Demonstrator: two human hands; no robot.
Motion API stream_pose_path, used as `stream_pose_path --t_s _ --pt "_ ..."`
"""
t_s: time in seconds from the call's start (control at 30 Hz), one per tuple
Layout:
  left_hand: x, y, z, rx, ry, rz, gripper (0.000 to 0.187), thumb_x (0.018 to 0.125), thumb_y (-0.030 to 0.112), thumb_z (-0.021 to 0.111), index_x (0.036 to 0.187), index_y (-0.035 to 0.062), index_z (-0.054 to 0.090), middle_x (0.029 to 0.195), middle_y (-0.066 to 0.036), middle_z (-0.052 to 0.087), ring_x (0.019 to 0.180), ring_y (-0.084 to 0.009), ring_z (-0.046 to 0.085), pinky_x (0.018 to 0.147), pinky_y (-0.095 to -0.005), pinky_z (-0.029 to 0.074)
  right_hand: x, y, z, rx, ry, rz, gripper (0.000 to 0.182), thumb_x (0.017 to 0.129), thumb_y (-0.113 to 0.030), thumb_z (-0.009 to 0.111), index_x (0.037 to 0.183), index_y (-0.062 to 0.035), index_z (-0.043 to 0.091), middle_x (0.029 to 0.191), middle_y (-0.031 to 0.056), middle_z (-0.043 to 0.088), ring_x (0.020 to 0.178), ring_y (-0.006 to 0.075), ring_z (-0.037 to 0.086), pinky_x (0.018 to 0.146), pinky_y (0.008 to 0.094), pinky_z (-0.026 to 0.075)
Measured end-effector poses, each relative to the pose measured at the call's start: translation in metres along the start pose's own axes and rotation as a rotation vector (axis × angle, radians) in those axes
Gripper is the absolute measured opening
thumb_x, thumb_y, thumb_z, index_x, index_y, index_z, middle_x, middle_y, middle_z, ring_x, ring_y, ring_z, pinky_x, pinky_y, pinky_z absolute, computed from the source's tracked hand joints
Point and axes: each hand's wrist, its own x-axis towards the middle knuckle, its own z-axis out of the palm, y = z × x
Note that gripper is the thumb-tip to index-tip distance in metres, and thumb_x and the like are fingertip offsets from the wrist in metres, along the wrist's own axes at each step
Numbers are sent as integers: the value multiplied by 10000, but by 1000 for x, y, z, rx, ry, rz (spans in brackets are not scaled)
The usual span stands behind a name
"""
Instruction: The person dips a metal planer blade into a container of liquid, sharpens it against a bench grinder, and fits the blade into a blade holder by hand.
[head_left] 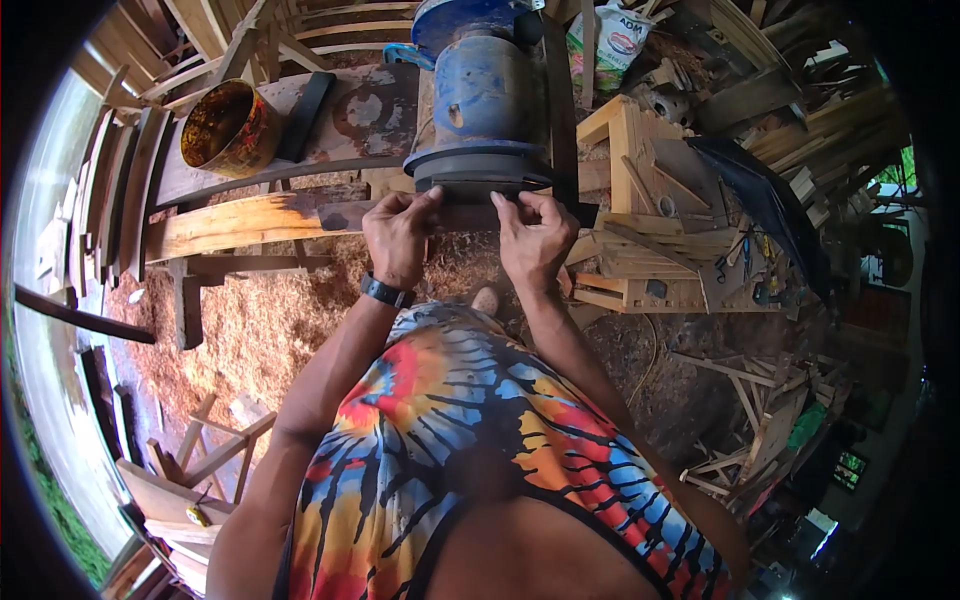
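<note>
A blue motor-like machine (480, 90) with a dark grinding disc (482, 168) at its near end stands at the top centre. Just below the disc lies a thin dark flat piece (468, 189). My left hand (400, 235), with a dark wristband, pinches its left end between thumb and finger. At the right end, my right hand (535, 235) has its fingers curled and its thumb against the piece. Both hands are beside a dark bar (465, 217) that runs across in front of the machine.
A stained bucket (230, 130) stands on the bench (355, 130) at the left. Wood shavings (240, 325) cover the floor. A wooden stand (650, 265) with tools is at the right, near a black cloth (770, 195). Loose timber lies on both sides.
</note>
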Motion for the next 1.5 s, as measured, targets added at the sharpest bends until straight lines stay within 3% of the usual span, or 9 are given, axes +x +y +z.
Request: stream_pose_path --t_s 0.53,0.63,0.93,1.23,1.5 --pt "0 -2 1 -9 -3 -23 231 896 143 840 836 -19 688 741 -69 688 589 -121 627 568 -262 558 2 2 -4 -24 -20 -5 307 781 -213 921 824 -6 699 613 76 616 535 220 591 546 366 473" --pt "-5 1 14 14 -29 -8 243 898 145 839 803 -14 682 734 -68 693 581 -118 624 565 -260 551 3 11 -9 -36 -17 45 291 768 -236 909 824 -72 675 667 64 644 601 283 611 654 447 460" --pt "-5 -13 35 51 -61 47 257 890 153 847 767 -15 696 699 -51 692 590 -88 605 545 -246 490 8 30 -23 23 -42 175 301 785 -236 912 832 -21 708 668 93 652 589 264 620 590 408 482" --pt "-10 -8 44 132 -89 39 227 901 133 831 801 -20 697 739 -75 723 604 -106 653 552 -249 519 7 39 -27 68 -67 302 330 808 -254 907 859 7 712 656 84 628 581 220 584 588 379 472" --pt "-6 -17 49 120 -84 54 268 881 158 850 757 -42 721 682 -53 702 602 -80 607 559 -255 489 6 48 -27 81 -73 356 328 817 -252 901 880 15 720 675 70 617 616 198 570 597 367 466"
